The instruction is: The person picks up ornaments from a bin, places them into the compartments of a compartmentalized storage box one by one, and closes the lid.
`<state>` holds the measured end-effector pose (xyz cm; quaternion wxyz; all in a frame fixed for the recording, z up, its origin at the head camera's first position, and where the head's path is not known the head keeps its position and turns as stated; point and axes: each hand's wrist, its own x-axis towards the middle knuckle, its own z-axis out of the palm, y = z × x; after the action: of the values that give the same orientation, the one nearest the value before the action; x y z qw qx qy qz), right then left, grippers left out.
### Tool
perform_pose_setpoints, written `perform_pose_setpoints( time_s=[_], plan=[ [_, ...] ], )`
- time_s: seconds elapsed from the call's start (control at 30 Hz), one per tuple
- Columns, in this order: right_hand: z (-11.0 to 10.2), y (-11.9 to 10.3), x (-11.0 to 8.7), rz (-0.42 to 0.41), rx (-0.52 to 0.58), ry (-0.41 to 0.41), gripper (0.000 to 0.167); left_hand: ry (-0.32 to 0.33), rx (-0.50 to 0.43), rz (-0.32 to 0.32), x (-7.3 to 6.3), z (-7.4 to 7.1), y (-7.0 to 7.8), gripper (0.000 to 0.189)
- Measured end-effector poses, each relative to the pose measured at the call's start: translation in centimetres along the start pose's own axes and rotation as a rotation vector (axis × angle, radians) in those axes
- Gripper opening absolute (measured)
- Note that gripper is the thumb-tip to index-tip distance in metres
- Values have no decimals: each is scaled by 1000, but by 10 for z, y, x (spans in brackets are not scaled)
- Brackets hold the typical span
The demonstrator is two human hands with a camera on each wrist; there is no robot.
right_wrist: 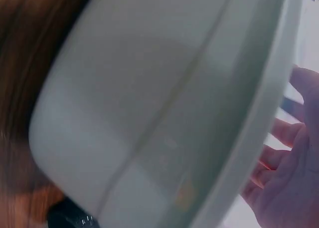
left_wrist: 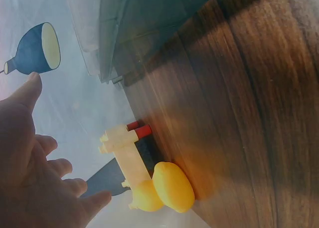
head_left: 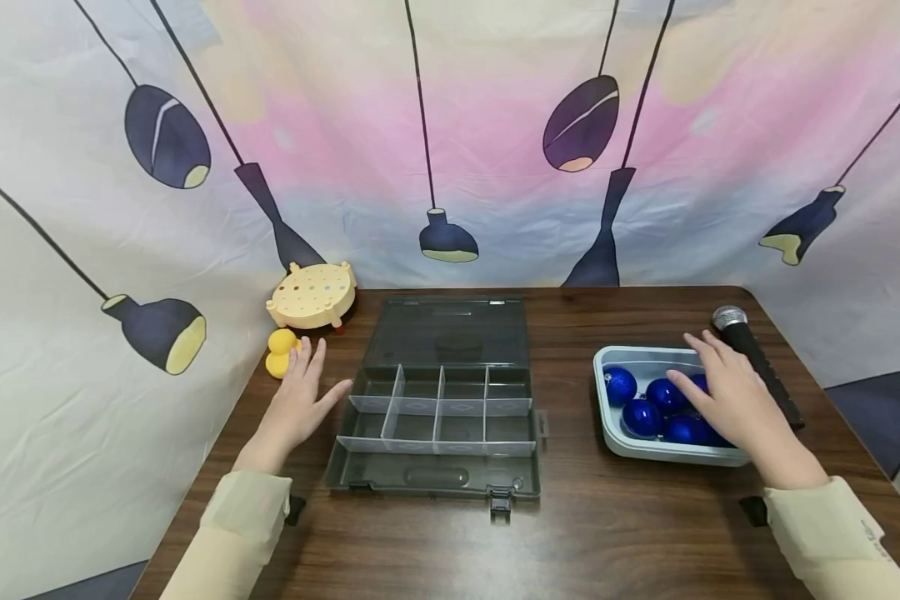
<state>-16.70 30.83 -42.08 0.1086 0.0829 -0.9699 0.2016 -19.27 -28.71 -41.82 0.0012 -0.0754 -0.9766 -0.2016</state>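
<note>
My left hand (head_left: 294, 410) is held with fingers spread beside the left edge of a dark see-through compartment box (head_left: 438, 477), holding nothing. Just beyond its fingertips are rounded yellow things (head_left: 279, 365); in the left wrist view one yellow piece (left_wrist: 173, 187) looks lemon-shaped. Over the right part of a pale blue tray (head_left: 667, 451) is my right hand (head_left: 742, 408), fingers extended and nothing gripped. Several shiny blue balls (head_left: 641, 418) lie in that tray, some hidden by the hand. The right wrist view shows the tray's outer wall (right_wrist: 134, 98) and the hand (right_wrist: 294, 163) beyond its rim.
The box's lid (head_left: 450, 332) lies folded back behind its clear dividers (head_left: 438, 407). At the back left stands a cream pegged stool-like toy (head_left: 312, 297). A black microphone (head_left: 757, 358) lies right of the tray. A patterned cloth (head_left: 495, 167) hangs behind the wooden table (head_left: 607, 533).
</note>
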Motion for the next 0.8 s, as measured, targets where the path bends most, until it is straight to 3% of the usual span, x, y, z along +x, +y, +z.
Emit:
perform_pose_setpoints(
  time_s=[0.27,0.43,0.8],
  plan=[
    [13,-15,4,-44,-28,-32,68,49,39,24,-3,0,-3,84],
    [23,-21,7,-110,-73,-20,61,46,51,35,-5,2,-3,84],
    [41,-30,12,-114,-113,-116,61,-62,-152,58,-25,13,-1,84]
  ],
)
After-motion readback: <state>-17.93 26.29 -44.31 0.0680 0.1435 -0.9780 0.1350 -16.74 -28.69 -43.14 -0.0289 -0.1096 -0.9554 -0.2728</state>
